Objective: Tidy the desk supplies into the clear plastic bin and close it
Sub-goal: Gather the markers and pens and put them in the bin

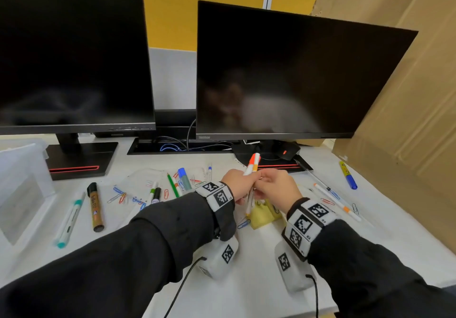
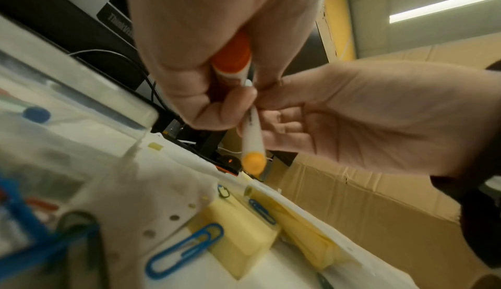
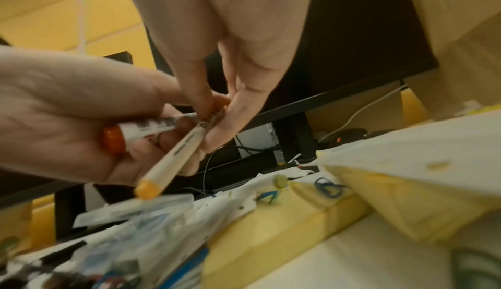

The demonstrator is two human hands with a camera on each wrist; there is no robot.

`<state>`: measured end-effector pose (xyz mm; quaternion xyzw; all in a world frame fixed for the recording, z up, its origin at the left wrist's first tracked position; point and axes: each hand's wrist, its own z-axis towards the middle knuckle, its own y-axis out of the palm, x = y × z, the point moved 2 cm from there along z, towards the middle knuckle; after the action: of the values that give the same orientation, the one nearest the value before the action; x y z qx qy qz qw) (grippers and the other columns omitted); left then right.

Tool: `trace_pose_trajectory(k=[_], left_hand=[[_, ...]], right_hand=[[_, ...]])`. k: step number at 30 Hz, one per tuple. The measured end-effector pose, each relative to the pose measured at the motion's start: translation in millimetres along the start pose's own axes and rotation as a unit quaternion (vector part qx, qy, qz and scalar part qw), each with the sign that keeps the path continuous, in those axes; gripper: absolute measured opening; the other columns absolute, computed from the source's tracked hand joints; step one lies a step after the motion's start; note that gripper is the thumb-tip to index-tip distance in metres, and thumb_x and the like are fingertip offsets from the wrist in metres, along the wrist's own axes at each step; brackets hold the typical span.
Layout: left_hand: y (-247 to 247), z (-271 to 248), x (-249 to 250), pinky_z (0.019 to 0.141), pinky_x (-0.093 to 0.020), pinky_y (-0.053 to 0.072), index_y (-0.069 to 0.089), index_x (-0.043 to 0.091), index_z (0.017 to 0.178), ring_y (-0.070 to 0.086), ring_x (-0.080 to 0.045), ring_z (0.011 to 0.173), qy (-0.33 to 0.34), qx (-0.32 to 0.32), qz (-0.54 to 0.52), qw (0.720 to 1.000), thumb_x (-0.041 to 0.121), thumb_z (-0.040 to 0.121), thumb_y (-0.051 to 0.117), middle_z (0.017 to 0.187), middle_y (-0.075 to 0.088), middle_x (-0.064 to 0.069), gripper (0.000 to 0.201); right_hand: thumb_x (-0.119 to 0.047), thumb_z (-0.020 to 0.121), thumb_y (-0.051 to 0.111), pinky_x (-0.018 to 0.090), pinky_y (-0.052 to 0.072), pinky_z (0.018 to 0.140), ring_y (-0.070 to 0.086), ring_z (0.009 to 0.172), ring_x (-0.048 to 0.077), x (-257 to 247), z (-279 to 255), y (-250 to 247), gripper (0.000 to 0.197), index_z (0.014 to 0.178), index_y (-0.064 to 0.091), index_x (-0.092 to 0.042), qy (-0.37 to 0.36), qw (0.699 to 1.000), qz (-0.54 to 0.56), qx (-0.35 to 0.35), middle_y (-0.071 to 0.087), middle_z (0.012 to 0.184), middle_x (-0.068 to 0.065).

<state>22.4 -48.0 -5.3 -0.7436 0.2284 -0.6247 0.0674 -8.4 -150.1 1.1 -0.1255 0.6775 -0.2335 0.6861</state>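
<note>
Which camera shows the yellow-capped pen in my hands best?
Left wrist view: the yellow-capped pen shows barrel and cap, unblurred. Right wrist shows it blurred at the cap; the head view hides it mostly behind both hands.

"ThinkVision" on the right monitor (image 1: 306,75) lower bezel, other printing on pens illegible

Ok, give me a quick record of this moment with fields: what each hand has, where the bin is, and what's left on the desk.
left hand: grips orange-capped marker and thin yellow-tipped pen
right hand: fingers pinch the thin pen
clear plastic bin: far left of desk
still on desk: brown marker, teal pen, blue-yellow marker, scattered paper clips
</note>
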Motion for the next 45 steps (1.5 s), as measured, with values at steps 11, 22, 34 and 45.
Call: trace_pose_trajectory(k=[11,22,34,45], left_hand=[[-15.3,-4.2,7.2,0.034,-0.017,0.045,0.046,0.003,0.090,0.049,-0.017,0.049,-0.053,0.000,-0.113,0.992,0.009,0.094,0.043,0.068,0.053,-0.009,0.008],[14.8,9.4,7.8,0.064,-0.026,0.040,0.062,0.007,0.102,0.058,-0.028,0.101,0.016,-0.013,0.318,0.948,0.016,0.093,0.045,0.085,0.058,-0.009,0.021],[2.4,7.4,2.9,0.078,-0.027,0.049,0.054,0.006,0.119,0.059,-0.023,0.084,-0.001,-0.002,0.354,0.935,0.021,0.086,0.056,0.076,0.054,-0.004,0.036],[5.8,2.5,-1.6,0.095,-0.030,0.045,0.044,0.007,0.130,0.055,-0.025,0.116,0.030,-0.010,0.404,0.914,0.048,0.086,0.057,0.125,0.056,-0.012,0.062]], right_hand=[[-0.019,0.094,0.047,0.027,0.040,0.066,0.048,0.072,0.022,44.7,25.0,-95.0,0.021,0.088,0.055,0.000,0.195,0.899,-0.379,0.098,0.044,0.066,0.006],[-0.022,0.092,0.051,0.029,0.043,0.076,0.048,0.082,0.023,70.9,22.9,-103.2,0.025,0.108,0.056,-0.003,0.244,0.860,-0.448,0.037,0.050,0.091,0.009],[-0.021,0.084,0.057,0.028,0.047,0.067,0.053,0.065,0.018,81.8,15.7,-111.2,0.028,0.063,0.039,-0.014,0.240,0.857,-0.451,0.060,0.049,0.063,0.002],[-0.016,0.085,0.052,0.026,0.043,0.063,0.057,0.078,0.029,54.7,5.5,-115.4,0.015,0.093,0.060,-0.005,0.208,0.910,-0.315,0.170,0.063,0.089,0.014]])
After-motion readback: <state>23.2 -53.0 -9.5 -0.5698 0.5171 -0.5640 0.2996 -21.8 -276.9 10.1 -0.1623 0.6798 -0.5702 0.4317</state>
